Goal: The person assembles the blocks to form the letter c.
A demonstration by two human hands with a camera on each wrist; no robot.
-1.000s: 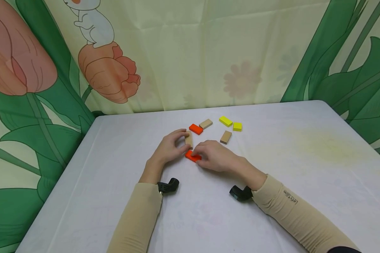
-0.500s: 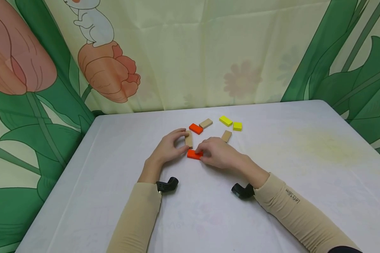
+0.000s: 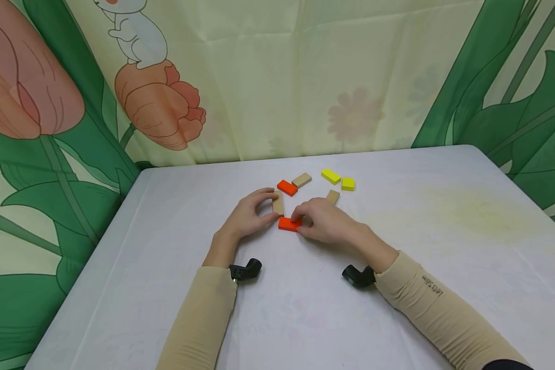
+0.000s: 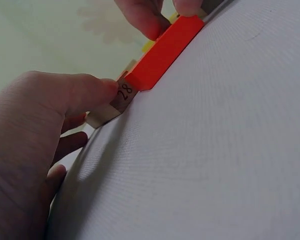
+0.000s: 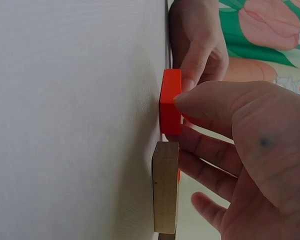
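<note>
My left hand pinches a plain wooden block by its two ends, thumb at the near end and fingers at the far end. In the left wrist view, the number 28 shows on that near end beside the thumb. My right hand grips a red block at its right end between thumb and fingers. This red block lies low over the white cloth, its left end right at the near end of the wooden block. Another wooden block sits just beyond the right fingers, partly hidden in the head view.
Behind the hands, a second red block lies against a wooden block. To their right are two yellow blocks, a longer one and a shorter-looking one. The white-covered table ends at a patterned curtain.
The right hand has turned the red block from a slant to nearly crosswise and drawn it slightly right and away. The left hand has stayed almost still on its wooden block.
</note>
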